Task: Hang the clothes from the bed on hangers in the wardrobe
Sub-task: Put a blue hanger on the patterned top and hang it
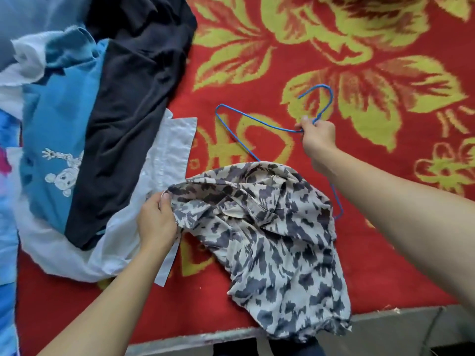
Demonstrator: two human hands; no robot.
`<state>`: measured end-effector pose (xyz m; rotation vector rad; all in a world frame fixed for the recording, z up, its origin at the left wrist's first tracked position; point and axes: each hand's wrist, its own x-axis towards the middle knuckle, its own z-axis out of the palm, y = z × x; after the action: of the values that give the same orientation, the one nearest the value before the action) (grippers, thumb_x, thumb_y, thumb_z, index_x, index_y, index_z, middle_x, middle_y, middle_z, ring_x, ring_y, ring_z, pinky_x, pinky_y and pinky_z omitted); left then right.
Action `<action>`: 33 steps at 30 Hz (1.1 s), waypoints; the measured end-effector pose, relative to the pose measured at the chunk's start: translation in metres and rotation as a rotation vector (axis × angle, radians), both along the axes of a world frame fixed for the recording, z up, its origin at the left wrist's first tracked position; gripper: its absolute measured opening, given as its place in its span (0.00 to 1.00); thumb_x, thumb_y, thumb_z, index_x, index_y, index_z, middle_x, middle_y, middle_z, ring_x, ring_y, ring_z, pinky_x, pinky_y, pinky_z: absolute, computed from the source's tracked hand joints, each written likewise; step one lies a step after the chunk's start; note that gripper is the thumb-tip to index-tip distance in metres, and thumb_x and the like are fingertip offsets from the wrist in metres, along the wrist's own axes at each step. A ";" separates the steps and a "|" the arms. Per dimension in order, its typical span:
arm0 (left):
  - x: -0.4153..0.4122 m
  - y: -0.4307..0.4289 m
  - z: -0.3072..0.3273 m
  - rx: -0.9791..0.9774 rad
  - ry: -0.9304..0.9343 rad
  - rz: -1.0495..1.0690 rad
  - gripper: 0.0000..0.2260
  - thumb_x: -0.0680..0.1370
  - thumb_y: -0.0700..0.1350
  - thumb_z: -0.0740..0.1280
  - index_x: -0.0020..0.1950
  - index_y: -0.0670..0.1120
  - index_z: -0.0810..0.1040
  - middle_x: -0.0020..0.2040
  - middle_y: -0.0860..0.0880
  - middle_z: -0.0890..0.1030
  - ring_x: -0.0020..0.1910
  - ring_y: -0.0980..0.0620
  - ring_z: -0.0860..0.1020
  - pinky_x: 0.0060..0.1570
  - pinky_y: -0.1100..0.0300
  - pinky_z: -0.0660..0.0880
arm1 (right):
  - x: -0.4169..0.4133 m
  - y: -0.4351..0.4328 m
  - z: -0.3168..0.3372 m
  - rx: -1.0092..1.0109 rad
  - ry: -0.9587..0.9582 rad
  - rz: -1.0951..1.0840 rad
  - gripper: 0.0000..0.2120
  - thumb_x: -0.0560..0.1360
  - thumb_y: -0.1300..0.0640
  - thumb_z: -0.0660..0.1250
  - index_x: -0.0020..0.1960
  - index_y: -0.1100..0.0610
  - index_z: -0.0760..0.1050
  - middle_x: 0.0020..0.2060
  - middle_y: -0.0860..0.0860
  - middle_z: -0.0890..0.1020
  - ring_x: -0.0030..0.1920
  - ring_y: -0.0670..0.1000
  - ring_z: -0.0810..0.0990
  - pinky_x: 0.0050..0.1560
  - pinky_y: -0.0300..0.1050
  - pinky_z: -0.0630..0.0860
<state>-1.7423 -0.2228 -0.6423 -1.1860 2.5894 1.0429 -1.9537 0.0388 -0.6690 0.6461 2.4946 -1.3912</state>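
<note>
Patterned top (pixel 277 232): bunched over blue hanger (pixel 272 127), for threading.
Left hand (pixel 156 222): pinching fabric edge, opening it.
Right hand (pixel 318 140): gripping hanger neck, steadying.

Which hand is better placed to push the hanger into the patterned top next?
Right hand: it grips the blue hanger at its neck. The left hand holds the patterned top by its edge, likely steadying it.

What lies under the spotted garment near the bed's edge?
The blue wire hanger runs beneath the spotted garment; one corner shows again at its right edge. Its middle is covered, so inside or under cannot be told. The red blanket lies below.
</note>
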 end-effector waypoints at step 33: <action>0.007 -0.008 0.041 -0.010 0.175 -0.082 0.18 0.81 0.43 0.59 0.32 0.50 0.62 0.27 0.52 0.66 0.33 0.45 0.66 0.36 0.51 0.61 | 0.073 -0.096 0.074 -0.068 0.190 0.845 0.25 0.79 0.45 0.61 0.29 0.60 0.74 0.23 0.51 0.74 0.26 0.50 0.71 0.33 0.50 0.68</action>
<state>-1.7350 -0.2310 -0.6013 -1.0226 2.7513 1.1666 -1.8803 -0.0575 -0.5946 -0.5385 2.3583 -1.1989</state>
